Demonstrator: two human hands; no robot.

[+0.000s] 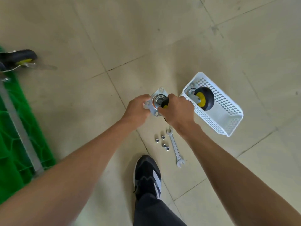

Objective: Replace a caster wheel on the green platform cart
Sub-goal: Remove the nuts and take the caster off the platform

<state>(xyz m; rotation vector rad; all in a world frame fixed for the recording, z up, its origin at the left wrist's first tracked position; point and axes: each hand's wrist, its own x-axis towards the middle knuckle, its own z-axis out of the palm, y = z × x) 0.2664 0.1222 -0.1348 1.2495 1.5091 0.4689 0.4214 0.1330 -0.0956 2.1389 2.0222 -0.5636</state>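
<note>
The green cart (14, 128) lay overturned at far left, exposing its casters. My left hand (136, 110) pinched the caster's mounting plate (155, 101); my right hand (176, 110) gripped its wheel. Nuts (162, 142) and wrench (175, 147) stayed near for reach; the basket (228, 121), right, held another caster (204, 98).

Under you is a beige tiled floor (162, 38) with dark grout lines. On it lie a silver double-ended open wrench (175, 147), four small silver nuts (162, 143) just beside it, a white perforated plastic basket (228, 115) — and the green plastic platform cart (14, 144) at your left.
</note>
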